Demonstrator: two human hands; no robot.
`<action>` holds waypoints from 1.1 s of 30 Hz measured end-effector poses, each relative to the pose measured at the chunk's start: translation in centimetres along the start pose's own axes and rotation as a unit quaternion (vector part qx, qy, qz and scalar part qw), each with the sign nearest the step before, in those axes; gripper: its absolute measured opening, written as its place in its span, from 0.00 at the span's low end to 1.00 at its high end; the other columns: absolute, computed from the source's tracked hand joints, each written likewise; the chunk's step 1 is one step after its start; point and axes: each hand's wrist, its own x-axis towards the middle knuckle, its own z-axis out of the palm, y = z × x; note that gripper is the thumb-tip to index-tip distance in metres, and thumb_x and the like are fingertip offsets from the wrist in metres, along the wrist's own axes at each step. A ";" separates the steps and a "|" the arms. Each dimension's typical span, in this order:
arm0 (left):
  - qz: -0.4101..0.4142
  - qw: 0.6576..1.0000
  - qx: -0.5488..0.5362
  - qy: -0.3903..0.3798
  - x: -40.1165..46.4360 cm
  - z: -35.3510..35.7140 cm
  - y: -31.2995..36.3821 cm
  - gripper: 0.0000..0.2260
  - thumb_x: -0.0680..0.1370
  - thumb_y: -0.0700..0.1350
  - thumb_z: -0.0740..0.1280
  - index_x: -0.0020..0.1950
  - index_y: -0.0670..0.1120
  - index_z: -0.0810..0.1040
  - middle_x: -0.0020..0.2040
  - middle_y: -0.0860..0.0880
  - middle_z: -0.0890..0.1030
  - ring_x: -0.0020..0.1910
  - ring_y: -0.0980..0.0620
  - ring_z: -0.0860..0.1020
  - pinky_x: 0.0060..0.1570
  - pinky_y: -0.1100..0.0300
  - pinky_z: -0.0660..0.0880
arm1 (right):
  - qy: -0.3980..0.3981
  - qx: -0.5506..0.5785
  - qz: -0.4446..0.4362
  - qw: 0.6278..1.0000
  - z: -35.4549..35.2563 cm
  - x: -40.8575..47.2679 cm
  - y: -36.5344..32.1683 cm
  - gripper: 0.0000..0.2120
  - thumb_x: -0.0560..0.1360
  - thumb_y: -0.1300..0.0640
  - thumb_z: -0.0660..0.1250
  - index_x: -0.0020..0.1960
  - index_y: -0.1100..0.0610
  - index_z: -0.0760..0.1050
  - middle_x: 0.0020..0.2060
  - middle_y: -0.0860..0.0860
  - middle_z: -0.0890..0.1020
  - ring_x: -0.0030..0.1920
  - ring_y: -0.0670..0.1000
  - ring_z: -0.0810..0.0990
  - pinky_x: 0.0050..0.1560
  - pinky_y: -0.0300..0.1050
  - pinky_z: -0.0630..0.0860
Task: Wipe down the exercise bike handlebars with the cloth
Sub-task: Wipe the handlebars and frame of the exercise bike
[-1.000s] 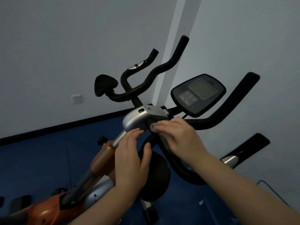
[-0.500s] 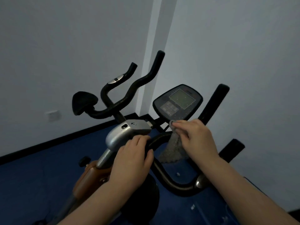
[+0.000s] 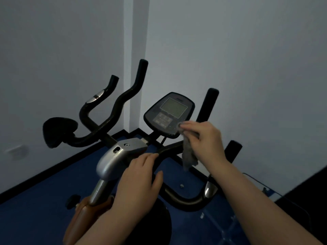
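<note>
Black foam-covered handlebars of an exercise bike branch left and right from a silver stem cover. My right hand is shut on a grey cloth, which hangs down below my fingers; its top corner touches the lower right edge of the console. My left hand rests on the near handlebar just right of the stem cover, fingers curled over the bar. The right handlebar grip rises behind my right hand.
White walls meet in a corner behind the bike. The floor is blue with a black skirting. A black elbow pad sits at the left end of the bars. An orange-brown frame runs down to the lower left. A cable lies at right.
My right hand has moved the cloth up from the stem area to the console's lower right edge. My left hand stays on the near bar. The view has tilted downward.
</note>
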 end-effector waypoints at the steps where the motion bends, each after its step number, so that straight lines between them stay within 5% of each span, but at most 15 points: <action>1: 0.007 1.000 -0.001 -0.001 0.6 0.1 0.2 0.21 0.77 0.53 0.61 0.70 0.54 0.65 0.67 0.57 0.69 0.65 0.58 0.66 0.63 0.62 0.65 | -0.034 0.003 -0.023 0.999 0.3 -0.3 -0.3 0.11 0.73 0.64 0.69 0.51 0.52 0.83 0.50 0.43 0.83 0.49 0.51 0.77 0.52 0.45 0.75; 4: 0.021 1.000 -0.002 -0.001 2.6 0.7 0.7 0.20 0.77 0.53 0.60 0.70 0.53 0.66 0.66 0.55 0.71 0.64 0.56 0.66 0.60 0.64 0.63 | -0.078 -0.052 -0.047 0.994 -0.7 0.2 0.6 0.10 0.74 0.62 0.68 0.53 0.52 0.83 0.51 0.44 0.84 0.47 0.49 0.75 0.49 0.43 0.73; 8: 0.036 0.999 -0.031 0.000 4.6 1.8 1.9 0.19 0.78 0.51 0.60 0.69 0.52 0.67 0.64 0.54 0.73 0.63 0.54 0.68 0.61 0.60 0.67 | -0.017 -0.176 -0.067 0.982 -3.6 3.5 1.8 0.08 0.73 0.64 0.69 0.48 0.55 0.84 0.49 0.49 0.85 0.47 0.55 0.77 0.47 0.43 0.72; 10: 0.022 0.998 -0.063 -0.002 5.1 2.5 2.5 0.19 0.78 0.51 0.60 0.69 0.52 0.67 0.64 0.55 0.73 0.63 0.54 0.67 0.61 0.58 0.68 | 0.012 -0.126 -0.043 0.991 -3.3 3.4 1.2 0.07 0.71 0.62 0.71 0.46 0.54 0.85 0.48 0.51 0.84 0.48 0.53 0.79 0.51 0.43 0.73; 14: 0.026 0.995 -0.091 0.011 5.2 3.2 2.8 0.17 0.77 0.48 0.62 0.66 0.53 0.70 0.60 0.56 0.74 0.60 0.56 0.70 0.60 0.58 0.69 | -0.078 -0.111 -0.061 0.989 -2.7 2.3 1.6 0.05 0.72 0.60 0.71 0.46 0.54 0.85 0.46 0.53 0.80 0.46 0.53 0.78 0.48 0.48 0.76; 18: 0.029 0.995 -0.097 0.021 5.0 3.3 2.4 0.17 0.77 0.49 0.63 0.66 0.54 0.71 0.59 0.60 0.73 0.60 0.60 0.69 0.58 0.65 0.65 | -0.006 -0.159 -0.064 0.985 -5.1 3.9 2.2 0.06 0.72 0.63 0.70 0.46 0.57 0.84 0.45 0.55 0.79 0.46 0.55 0.78 0.45 0.47 0.76; 22: 0.023 0.995 -0.095 0.028 5.3 3.3 2.7 0.16 0.76 0.50 0.63 0.64 0.54 0.71 0.57 0.60 0.74 0.58 0.59 0.71 0.59 0.60 0.69 | 0.151 -0.073 -0.063 0.984 -7.5 7.5 1.1 0.08 0.72 0.64 0.70 0.49 0.57 0.83 0.46 0.52 0.76 0.46 0.47 0.74 0.51 0.32 0.69; 24: 0.018 0.995 -0.098 0.022 5.2 3.2 2.8 0.16 0.76 0.50 0.63 0.64 0.54 0.72 0.56 0.60 0.74 0.58 0.59 0.71 0.59 0.58 0.70 | 0.090 -0.054 -0.030 0.994 -8.2 9.6 0.9 0.09 0.73 0.62 0.70 0.53 0.55 0.82 0.47 0.48 0.73 0.49 0.45 0.73 0.50 0.26 0.64; 27: 0.013 0.993 -0.117 0.017 5.2 3.0 2.7 0.15 0.76 0.48 0.64 0.64 0.54 0.72 0.55 0.61 0.75 0.58 0.59 0.71 0.59 0.56 0.71 | -0.001 -0.078 -0.002 0.997 -8.3 10.3 1.6 0.09 0.72 0.60 0.71 0.52 0.52 0.83 0.47 0.47 0.74 0.48 0.45 0.73 0.50 0.30 0.63; 33: 0.019 0.994 -0.109 0.023 5.0 3.0 2.9 0.16 0.76 0.49 0.64 0.64 0.55 0.72 0.56 0.61 0.74 0.59 0.59 0.71 0.60 0.55 0.71 | 0.132 0.086 0.153 0.976 -9.8 9.0 3.5 0.10 0.65 0.58 0.74 0.35 0.41 0.83 0.36 0.42 0.83 0.42 0.46 0.83 0.47 0.37 0.76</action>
